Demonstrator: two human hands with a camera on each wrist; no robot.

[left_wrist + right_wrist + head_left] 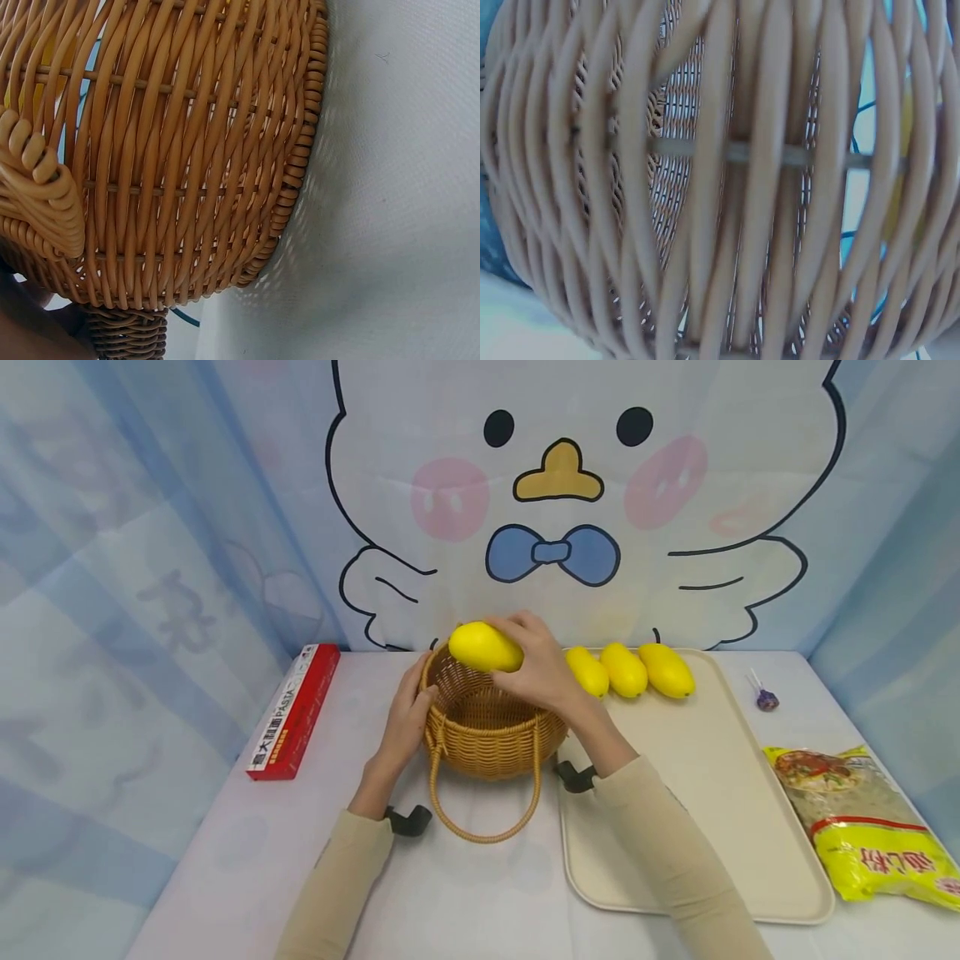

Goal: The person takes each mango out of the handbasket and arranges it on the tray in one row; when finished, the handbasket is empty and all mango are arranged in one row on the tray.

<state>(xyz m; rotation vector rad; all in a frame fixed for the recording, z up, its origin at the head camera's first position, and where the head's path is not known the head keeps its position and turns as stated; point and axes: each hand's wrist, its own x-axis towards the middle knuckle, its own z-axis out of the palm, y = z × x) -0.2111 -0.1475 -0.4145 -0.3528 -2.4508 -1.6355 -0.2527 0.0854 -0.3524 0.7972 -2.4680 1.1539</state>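
Over the opening of a brown wicker basket [487,750], my right hand [536,664] grips a smooth yellow mango [482,647]. The left hand [407,714] holds the basket's left rim, its thumb near the inner edge. The basket stands upright, and its handle hangs down toward me. Of its inside I see only bare weave; part is hidden by the right hand. The basket's wicker wall [187,150] fills much of the left wrist view, with a bit of the left hand at the lower left. Close-up blurred wicker [765,187] covers the right wrist view.
A beige tray [697,810] at the right bears three yellow mangoes [624,670] along its back edge. Right of it lie a wrapped lollipop [767,699] and a yellow noodle bag [862,827]. A red pasta box [296,714] lies at the left. A patterned curtain hangs behind.
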